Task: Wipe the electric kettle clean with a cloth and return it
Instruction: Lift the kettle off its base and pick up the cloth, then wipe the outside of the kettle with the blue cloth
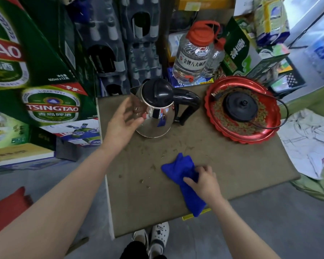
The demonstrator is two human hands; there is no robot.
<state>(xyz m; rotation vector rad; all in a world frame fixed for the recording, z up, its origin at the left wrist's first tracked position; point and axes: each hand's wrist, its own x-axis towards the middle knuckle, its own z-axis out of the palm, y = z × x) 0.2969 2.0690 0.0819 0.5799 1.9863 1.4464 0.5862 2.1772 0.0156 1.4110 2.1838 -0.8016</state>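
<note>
A shiny steel electric kettle (157, 116) with a black lid and black handle stands upright on the brown table (241, 165), towards its far side. My left hand (123, 118) curls against the kettle's left side below the spout, fingers on the metal. Its black round base (240, 107) lies in a red tray (269, 131) to the right, cord trailing off the tray. A blue cloth (181, 176) lies crumpled near the table's front edge. My right hand (204, 181) presses down on the cloth, fingers closed over its right side.
Green beer cartons (51, 101) are stacked at the left. A clear jug with a red cap (194, 57) stands behind the table, with dark crates of bottles behind the kettle. Small crumbs dot the tabletop. White cloth (307, 143) lies at the right.
</note>
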